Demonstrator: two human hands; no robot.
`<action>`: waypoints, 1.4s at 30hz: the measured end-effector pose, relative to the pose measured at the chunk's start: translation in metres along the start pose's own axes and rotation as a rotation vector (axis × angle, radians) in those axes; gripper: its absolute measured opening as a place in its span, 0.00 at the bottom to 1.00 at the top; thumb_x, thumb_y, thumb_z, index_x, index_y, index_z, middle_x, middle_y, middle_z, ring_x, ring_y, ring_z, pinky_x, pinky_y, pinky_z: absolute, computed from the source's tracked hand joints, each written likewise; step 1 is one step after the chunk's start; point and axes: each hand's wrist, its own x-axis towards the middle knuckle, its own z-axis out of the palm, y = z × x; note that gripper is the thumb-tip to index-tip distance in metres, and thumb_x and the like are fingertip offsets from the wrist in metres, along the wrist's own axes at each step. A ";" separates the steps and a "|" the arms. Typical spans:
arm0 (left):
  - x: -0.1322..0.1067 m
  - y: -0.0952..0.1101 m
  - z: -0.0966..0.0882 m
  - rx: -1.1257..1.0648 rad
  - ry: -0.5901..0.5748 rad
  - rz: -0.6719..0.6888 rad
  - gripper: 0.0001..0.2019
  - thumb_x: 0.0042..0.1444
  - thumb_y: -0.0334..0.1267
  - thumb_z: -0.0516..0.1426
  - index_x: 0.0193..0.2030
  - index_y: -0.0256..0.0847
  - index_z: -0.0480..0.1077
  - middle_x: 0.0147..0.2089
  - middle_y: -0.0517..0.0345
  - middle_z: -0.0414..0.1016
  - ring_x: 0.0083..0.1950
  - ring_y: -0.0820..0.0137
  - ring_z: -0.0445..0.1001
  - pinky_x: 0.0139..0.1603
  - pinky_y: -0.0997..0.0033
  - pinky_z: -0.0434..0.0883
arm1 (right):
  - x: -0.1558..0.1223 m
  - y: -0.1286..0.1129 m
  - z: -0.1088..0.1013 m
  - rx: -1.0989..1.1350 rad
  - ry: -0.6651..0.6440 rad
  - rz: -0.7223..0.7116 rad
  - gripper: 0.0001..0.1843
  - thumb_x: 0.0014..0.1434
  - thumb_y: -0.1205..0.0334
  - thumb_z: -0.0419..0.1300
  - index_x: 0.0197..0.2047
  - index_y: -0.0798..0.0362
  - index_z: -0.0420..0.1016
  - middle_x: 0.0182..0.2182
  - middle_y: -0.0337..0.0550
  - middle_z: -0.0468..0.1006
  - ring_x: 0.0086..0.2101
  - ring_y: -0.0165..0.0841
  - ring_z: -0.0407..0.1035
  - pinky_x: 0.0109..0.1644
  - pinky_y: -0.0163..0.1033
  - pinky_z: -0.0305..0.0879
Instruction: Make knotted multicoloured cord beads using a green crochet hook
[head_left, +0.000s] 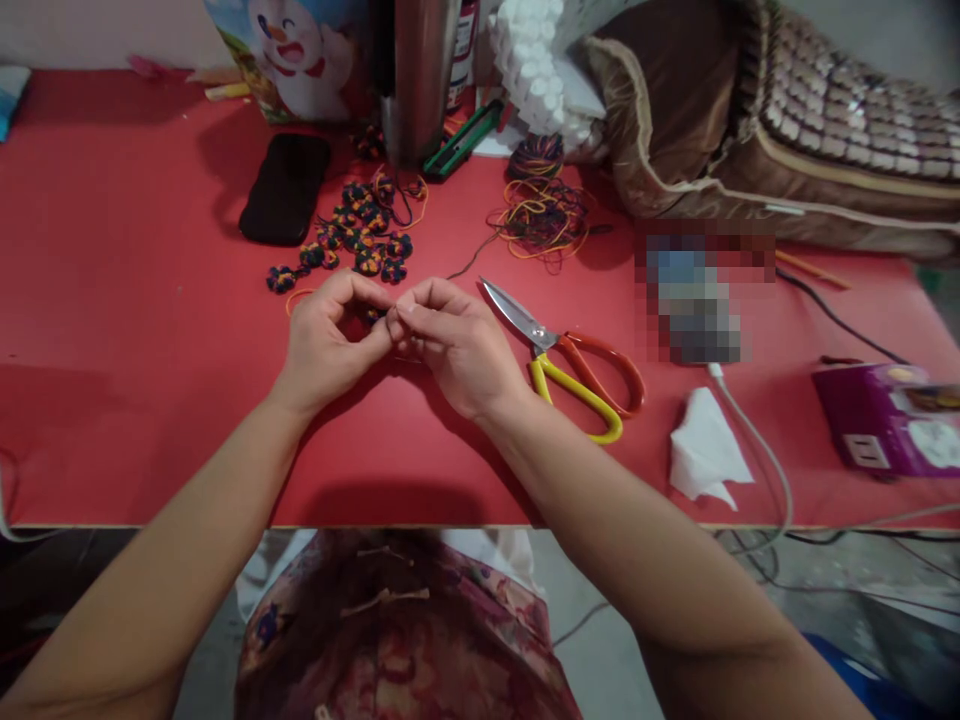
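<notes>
My left hand [334, 335] and my right hand [461, 345] meet over the red table, fingertips touching. Within the curl of my left fingers shows a small dark multicoloured yarn piece [373, 316], mostly hidden. My right thumb and index finger pinch at its edge, apparently on the yarn; the exact grip is too small to see. A dark strand of yarn [472, 262] runs from behind my right hand to a loose multicoloured yarn tangle [544, 215]. Just beyond my left hand lies a cluster of yarn flowers [367, 225] in navy, orange and pink.
Scissors [540, 335] with red and yellow handles lie open right of my right hand. Behind are a black phone [285, 190], a green cutter [463, 140] and a steel flask [420, 80]. Rightward sit a crumpled tissue [705, 445], a cable [765, 455] and a purple box [877, 420].
</notes>
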 end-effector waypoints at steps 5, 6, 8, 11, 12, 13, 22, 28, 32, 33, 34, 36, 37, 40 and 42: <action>0.000 -0.002 0.003 -0.013 0.000 0.021 0.07 0.59 0.36 0.72 0.38 0.45 0.78 0.36 0.58 0.83 0.36 0.67 0.81 0.39 0.64 0.78 | -0.001 0.000 0.002 0.005 0.017 -0.026 0.14 0.64 0.67 0.70 0.27 0.51 0.74 0.23 0.34 0.74 0.26 0.25 0.63 0.34 0.31 0.62; 0.000 -0.002 0.003 -0.006 -0.001 0.026 0.07 0.59 0.36 0.72 0.38 0.45 0.78 0.36 0.58 0.83 0.36 0.67 0.81 0.39 0.63 0.78 | -0.002 0.000 0.002 0.010 0.019 -0.024 0.14 0.64 0.67 0.69 0.27 0.51 0.74 0.24 0.34 0.74 0.26 0.25 0.63 0.33 0.31 0.62; 0.000 -0.004 0.003 0.007 0.000 0.036 0.07 0.59 0.37 0.73 0.38 0.46 0.79 0.37 0.58 0.83 0.37 0.66 0.81 0.40 0.62 0.78 | -0.003 -0.001 0.002 0.024 0.025 -0.015 0.13 0.64 0.66 0.69 0.28 0.51 0.74 0.24 0.34 0.74 0.26 0.26 0.63 0.32 0.32 0.63; 0.001 -0.006 0.001 -0.001 -0.003 0.060 0.07 0.60 0.38 0.74 0.39 0.46 0.80 0.39 0.56 0.83 0.40 0.65 0.82 0.43 0.61 0.80 | -0.002 0.000 0.001 0.034 0.035 -0.015 0.13 0.63 0.64 0.70 0.29 0.50 0.74 0.25 0.34 0.73 0.26 0.27 0.64 0.30 0.33 0.63; 0.001 -0.007 0.000 -0.008 -0.009 0.072 0.07 0.61 0.38 0.74 0.39 0.46 0.80 0.39 0.56 0.83 0.41 0.65 0.83 0.45 0.61 0.81 | -0.001 0.000 -0.001 0.034 0.039 -0.023 0.12 0.63 0.63 0.71 0.30 0.50 0.74 0.25 0.34 0.73 0.26 0.27 0.64 0.30 0.33 0.62; 0.001 -0.007 -0.001 -0.014 -0.019 0.085 0.07 0.62 0.38 0.74 0.40 0.46 0.81 0.40 0.56 0.83 0.42 0.65 0.83 0.46 0.60 0.81 | 0.000 0.001 -0.002 0.033 0.043 -0.034 0.12 0.63 0.62 0.71 0.30 0.50 0.75 0.25 0.34 0.73 0.26 0.27 0.64 0.29 0.33 0.62; 0.003 -0.012 -0.003 -0.050 -0.078 0.112 0.12 0.66 0.48 0.74 0.47 0.46 0.80 0.44 0.56 0.84 0.45 0.67 0.85 0.48 0.62 0.83 | 0.006 -0.003 -0.009 -0.017 0.017 -0.095 0.11 0.62 0.62 0.72 0.30 0.50 0.75 0.28 0.35 0.76 0.29 0.27 0.66 0.35 0.33 0.66; 0.003 -0.014 0.002 -0.002 -0.007 0.179 0.09 0.65 0.44 0.73 0.42 0.47 0.80 0.37 0.62 0.81 0.35 0.72 0.77 0.36 0.66 0.74 | 0.002 -0.002 -0.002 -0.047 0.015 -0.074 0.12 0.62 0.61 0.72 0.30 0.50 0.76 0.26 0.36 0.77 0.26 0.26 0.59 0.30 0.32 0.58; 0.002 -0.012 0.003 0.055 0.021 0.183 0.09 0.64 0.40 0.73 0.40 0.46 0.78 0.36 0.62 0.80 0.34 0.72 0.74 0.34 0.66 0.72 | 0.000 0.001 0.002 0.011 0.028 -0.052 0.12 0.63 0.65 0.71 0.29 0.51 0.75 0.25 0.35 0.76 0.26 0.26 0.62 0.31 0.31 0.62; 0.002 -0.012 0.002 0.059 0.026 0.180 0.09 0.63 0.38 0.73 0.40 0.47 0.78 0.36 0.62 0.80 0.35 0.71 0.75 0.34 0.66 0.72 | -0.001 0.001 0.003 0.025 0.035 -0.046 0.12 0.63 0.66 0.71 0.29 0.51 0.75 0.26 0.35 0.76 0.26 0.26 0.63 0.31 0.31 0.64; 0.002 -0.011 0.003 0.058 0.036 0.182 0.09 0.61 0.35 0.73 0.40 0.47 0.78 0.36 0.62 0.80 0.36 0.71 0.76 0.35 0.66 0.73 | -0.001 0.001 0.004 0.034 0.042 -0.041 0.12 0.63 0.66 0.71 0.29 0.51 0.75 0.26 0.35 0.76 0.26 0.26 0.64 0.32 0.31 0.65; 0.001 -0.010 0.003 0.042 0.049 0.189 0.09 0.59 0.31 0.72 0.39 0.47 0.78 0.37 0.62 0.81 0.37 0.69 0.78 0.38 0.65 0.75 | -0.001 0.000 0.005 0.041 0.054 -0.035 0.13 0.65 0.68 0.70 0.29 0.51 0.75 0.25 0.34 0.76 0.25 0.25 0.63 0.31 0.31 0.65; 0.001 -0.009 0.003 0.028 0.053 0.192 0.10 0.58 0.30 0.72 0.39 0.48 0.78 0.37 0.62 0.80 0.38 0.69 0.79 0.38 0.64 0.76 | -0.001 0.000 0.005 0.040 0.058 -0.033 0.14 0.65 0.68 0.69 0.29 0.51 0.75 0.24 0.34 0.75 0.24 0.25 0.63 0.30 0.31 0.64; 0.001 -0.008 0.003 0.020 0.041 0.188 0.10 0.59 0.29 0.71 0.39 0.48 0.78 0.37 0.62 0.80 0.38 0.68 0.79 0.40 0.63 0.76 | -0.002 -0.001 0.005 0.033 0.059 -0.031 0.14 0.66 0.68 0.69 0.28 0.51 0.75 0.23 0.34 0.74 0.24 0.26 0.64 0.30 0.31 0.64; 0.001 -0.008 0.001 0.043 0.020 0.201 0.10 0.59 0.29 0.71 0.40 0.49 0.78 0.37 0.61 0.80 0.38 0.68 0.78 0.39 0.63 0.76 | -0.001 -0.002 0.003 0.033 0.042 -0.039 0.14 0.66 0.68 0.69 0.28 0.50 0.75 0.24 0.34 0.75 0.25 0.27 0.66 0.31 0.33 0.66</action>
